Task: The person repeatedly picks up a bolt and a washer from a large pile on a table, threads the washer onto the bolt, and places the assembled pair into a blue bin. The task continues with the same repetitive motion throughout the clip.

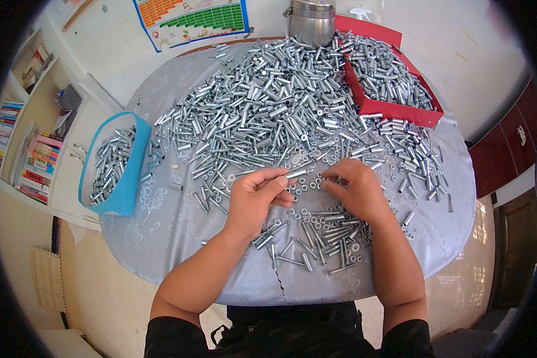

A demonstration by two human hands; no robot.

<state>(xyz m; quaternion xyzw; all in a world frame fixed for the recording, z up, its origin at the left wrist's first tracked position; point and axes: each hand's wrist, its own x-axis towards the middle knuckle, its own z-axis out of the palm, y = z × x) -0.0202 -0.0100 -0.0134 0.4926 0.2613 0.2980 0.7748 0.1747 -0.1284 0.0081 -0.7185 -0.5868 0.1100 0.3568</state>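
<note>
My left hand is closed around a silvery expansion bolt, its tip pointing right between thumb and forefinger. Just to the right, my right hand has its fingers curled in a pinch over loose metal nuts; whatever lies between those fingertips is too small to make out. Below both hands, a smaller group of bolts and sleeves is spread toward the table's near edge. Beyond them rises a large heap of metal sleeves and bolts.
A red box full of metal sleeves stands at the far right. At the left is a blue box, partly filled with similar parts. A steel pot sits behind the heap. Grey cloth covers the round table; a bookshelf stands left.
</note>
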